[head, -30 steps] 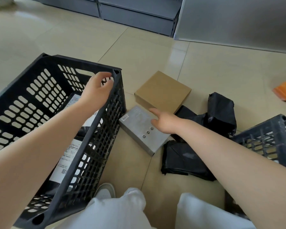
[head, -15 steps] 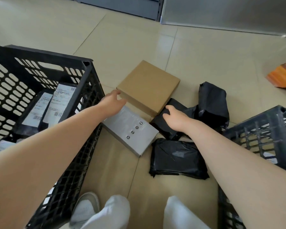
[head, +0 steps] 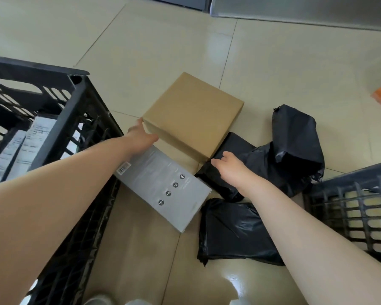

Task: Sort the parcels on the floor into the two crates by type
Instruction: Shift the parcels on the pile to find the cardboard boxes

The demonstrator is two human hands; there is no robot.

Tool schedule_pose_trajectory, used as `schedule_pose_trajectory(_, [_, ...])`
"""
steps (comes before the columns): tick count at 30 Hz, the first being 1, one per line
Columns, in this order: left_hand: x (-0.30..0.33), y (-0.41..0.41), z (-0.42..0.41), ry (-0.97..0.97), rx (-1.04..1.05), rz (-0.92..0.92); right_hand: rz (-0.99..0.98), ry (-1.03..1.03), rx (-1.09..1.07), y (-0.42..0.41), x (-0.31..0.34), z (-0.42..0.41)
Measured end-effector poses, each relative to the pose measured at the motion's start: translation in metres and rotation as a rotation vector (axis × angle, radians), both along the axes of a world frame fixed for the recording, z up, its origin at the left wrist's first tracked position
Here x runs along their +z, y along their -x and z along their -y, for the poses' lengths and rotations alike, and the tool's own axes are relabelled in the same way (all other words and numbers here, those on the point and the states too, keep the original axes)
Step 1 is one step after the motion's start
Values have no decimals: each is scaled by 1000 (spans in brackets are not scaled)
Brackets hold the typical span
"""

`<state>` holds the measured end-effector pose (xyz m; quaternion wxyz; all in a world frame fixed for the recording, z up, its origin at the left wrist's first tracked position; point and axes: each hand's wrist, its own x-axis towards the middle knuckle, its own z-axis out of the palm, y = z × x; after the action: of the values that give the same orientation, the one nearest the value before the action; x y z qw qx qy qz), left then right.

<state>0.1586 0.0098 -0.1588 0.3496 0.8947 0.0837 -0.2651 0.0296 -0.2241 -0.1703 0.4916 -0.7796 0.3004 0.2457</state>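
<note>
Glossy tiled floor (head: 163, 40); hands flank square cardboard box (head: 194, 113).

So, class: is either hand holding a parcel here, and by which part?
Neither has lifted anything. The left hand touches the brown box at its near-left corner; the right hand nears its near-right corner over a black bag.

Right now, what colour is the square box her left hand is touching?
Plain tan cardboard brown: the square box, at the left hand, seen in the head view.
</note>
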Motion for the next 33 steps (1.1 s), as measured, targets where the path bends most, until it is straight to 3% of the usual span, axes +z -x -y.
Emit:
schedule_pose_trajectory(14, [-23,-12,21,103,127,120,50,-146,-71,-11,-9,-11])
schedule_pose_trajectory(22, [-19,-21,10,232,346,171,139,-261,-345,-15,-8,-7])
schedule_pose_trajectory(25, [-16,-18,11,226,386,203,215,-210,-379,-16,-5,-3])
schedule_pose_trajectory(33, [-7,-7,18,360,453,165,290,-303,-534,-6,6,2])
